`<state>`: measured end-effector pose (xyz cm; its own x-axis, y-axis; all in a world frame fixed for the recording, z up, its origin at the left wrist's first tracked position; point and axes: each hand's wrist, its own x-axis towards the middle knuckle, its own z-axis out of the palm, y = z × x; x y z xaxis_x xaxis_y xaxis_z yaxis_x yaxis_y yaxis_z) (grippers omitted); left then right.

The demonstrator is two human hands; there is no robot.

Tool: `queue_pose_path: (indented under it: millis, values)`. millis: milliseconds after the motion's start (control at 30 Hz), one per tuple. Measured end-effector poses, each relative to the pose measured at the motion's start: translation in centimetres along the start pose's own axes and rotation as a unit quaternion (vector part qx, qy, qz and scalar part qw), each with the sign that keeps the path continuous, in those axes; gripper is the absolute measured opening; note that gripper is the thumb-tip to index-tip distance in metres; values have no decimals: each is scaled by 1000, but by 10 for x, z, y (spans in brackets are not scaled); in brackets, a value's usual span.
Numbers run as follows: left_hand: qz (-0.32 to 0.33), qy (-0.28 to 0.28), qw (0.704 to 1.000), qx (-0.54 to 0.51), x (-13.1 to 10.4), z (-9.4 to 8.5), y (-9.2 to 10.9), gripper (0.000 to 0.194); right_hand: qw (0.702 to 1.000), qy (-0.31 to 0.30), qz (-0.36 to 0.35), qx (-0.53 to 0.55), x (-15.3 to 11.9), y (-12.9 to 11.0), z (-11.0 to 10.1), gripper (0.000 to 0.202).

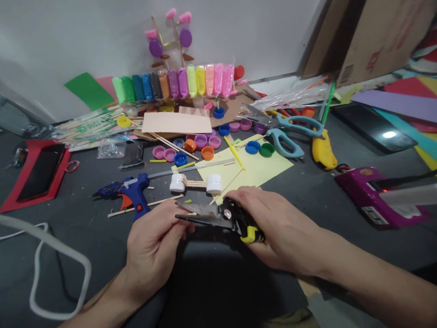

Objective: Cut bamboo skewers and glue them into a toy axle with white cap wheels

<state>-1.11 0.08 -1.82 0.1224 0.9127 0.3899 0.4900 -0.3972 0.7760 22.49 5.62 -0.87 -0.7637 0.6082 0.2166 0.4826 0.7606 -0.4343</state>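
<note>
Shears with black and yellow handles and dark metal blades (221, 218) lie in the grasp of the right hand (280, 228), whose fingers and palm are wrapped around the handles; the blades stand slightly apart and point toward the left hand (155, 246). That hand is closed in a pinch at the blade tips, and a short, pale end of a thin wooden stick (192, 213) shows between the blades; the rest of it is hidden by the fingers. Both hands are above the near part of the dark grey surface (109, 248). Just beyond the blades sits a piece with rounded white ends joined by pale wooden sticks (196, 183). Left of it lies a blue glue gun with an orange trigger (136, 189), its clear glue stick reaching to the right. A pale yellow paper sheet (273, 165) lies beyond the right hand, with scissors with light blue handles (285, 143) partly over its far right edge. Small round plastic caps in blue, pink, purple, orange and green (207, 153) are scattered farther back, before a row of brightly coloured clay packets (174, 84).
</note>
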Motion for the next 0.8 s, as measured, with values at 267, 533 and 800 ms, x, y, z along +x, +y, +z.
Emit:
queue_pose_path:
  millis: [267,533,800]
  values:
    - [-8,16,1000,-21,1,4,4,21,1000,13,8,4,1,3,2,41]
    - [-24,43,998,-49,0,4,2,21,999,11,14,33,3,0,2,47]
    - [-6,58,998,-28,1,2,4,21,1000,6,15,18,1,-1,3,52]
